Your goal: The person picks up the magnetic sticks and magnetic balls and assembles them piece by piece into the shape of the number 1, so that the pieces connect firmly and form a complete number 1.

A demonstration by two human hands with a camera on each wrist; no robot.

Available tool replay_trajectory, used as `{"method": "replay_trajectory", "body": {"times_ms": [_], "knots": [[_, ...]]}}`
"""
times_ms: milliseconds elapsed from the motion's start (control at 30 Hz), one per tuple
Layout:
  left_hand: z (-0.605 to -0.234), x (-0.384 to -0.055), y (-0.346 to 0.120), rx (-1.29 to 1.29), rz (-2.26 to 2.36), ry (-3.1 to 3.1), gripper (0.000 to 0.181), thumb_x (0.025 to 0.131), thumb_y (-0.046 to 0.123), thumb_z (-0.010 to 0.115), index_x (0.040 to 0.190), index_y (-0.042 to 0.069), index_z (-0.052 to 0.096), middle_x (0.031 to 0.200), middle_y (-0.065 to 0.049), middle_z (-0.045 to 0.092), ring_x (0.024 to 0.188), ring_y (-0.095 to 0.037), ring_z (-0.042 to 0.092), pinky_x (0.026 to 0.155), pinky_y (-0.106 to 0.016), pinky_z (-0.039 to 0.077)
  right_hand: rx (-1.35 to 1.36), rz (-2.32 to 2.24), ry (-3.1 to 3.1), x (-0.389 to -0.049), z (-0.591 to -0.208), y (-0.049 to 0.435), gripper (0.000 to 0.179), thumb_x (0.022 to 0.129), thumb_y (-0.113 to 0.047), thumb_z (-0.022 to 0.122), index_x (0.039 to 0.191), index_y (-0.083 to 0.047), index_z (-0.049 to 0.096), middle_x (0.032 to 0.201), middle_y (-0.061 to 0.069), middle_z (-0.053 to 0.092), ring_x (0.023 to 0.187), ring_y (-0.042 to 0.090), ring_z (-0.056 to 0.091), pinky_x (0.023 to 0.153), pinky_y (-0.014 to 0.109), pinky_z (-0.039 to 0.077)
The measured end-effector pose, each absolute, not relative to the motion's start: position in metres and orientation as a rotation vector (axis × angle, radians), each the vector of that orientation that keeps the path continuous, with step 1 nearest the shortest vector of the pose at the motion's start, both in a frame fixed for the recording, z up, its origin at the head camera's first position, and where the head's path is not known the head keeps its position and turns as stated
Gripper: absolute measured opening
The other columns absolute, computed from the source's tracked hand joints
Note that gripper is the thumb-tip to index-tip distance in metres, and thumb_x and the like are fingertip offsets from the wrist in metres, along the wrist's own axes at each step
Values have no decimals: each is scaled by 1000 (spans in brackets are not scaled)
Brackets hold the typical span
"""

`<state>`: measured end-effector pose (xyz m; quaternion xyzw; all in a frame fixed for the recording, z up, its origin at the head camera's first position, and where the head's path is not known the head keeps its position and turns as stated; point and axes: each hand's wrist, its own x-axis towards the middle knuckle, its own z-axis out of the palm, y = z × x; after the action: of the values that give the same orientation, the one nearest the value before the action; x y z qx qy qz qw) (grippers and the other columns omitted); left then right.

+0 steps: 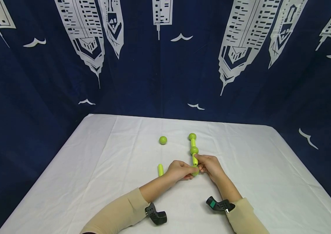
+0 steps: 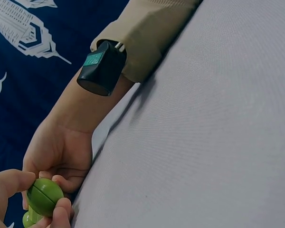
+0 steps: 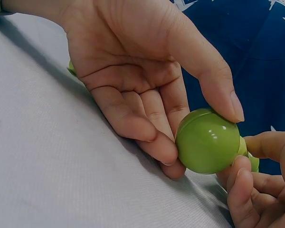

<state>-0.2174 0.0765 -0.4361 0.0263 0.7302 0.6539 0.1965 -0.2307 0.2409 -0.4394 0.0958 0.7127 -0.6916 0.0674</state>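
Note:
A chain of lime-green balls and rods runs toward me at the table's middle. My left hand (image 1: 180, 170) pinches its near ball (image 3: 208, 142), which has a seam line around it, between thumb and fingertips. Just beside it, my right hand (image 1: 210, 165) pinches the short rod (image 1: 195, 159) that leads into this ball. Beyond that rod sit the middle ball (image 1: 194, 150), another rod (image 1: 193, 143) and the far ball (image 1: 192, 136). Fingers partly cover the joint between the near ball and its rod.
A loose green ball (image 1: 163, 140) lies left of the chain's far end. Behind my left wrist lies a loose green rod (image 1: 160, 169), partly hidden by the arm. White cloth covers the table (image 1: 118, 169), and a dark blue patterned curtain (image 1: 142, 81) hangs behind it.

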Motion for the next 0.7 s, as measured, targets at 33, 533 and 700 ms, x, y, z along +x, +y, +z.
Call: {"method": "replay_trajectory", "body": {"times_ms": [33, 533, 700], "knots": [[-436, -218, 77, 66, 1835, 2030, 19, 80, 20, 80, 83, 3, 71, 64, -2, 67, 56, -5, 62, 56, -16, 52, 288, -2081, 2149, -231, -439, 241, 25, 94, -19, 64, 79, 0, 68, 55, -2, 53, 46, 3, 49, 45, 14, 43], [-432, -219, 77, -16, 1892, 1860, 25, 83, 25, 78, 82, 1, 71, 60, -2, 65, 52, -4, 61, 52, -14, 51, 275, -2042, 2195, -230, -439, 242, 28, 94, -21, 64, 93, 7, 69, 55, -3, 54, 47, 3, 47, 44, 15, 40], [-432, -219, 77, -21, 1896, 1872, 24, 83, 24, 78, 82, 1, 71, 61, -2, 65, 53, -4, 61, 53, -14, 52, 272, -2042, 2188, -232, -441, 242, 27, 95, -20, 64, 89, 5, 69, 55, -2, 53, 47, 4, 47, 44, 16, 41]]}}
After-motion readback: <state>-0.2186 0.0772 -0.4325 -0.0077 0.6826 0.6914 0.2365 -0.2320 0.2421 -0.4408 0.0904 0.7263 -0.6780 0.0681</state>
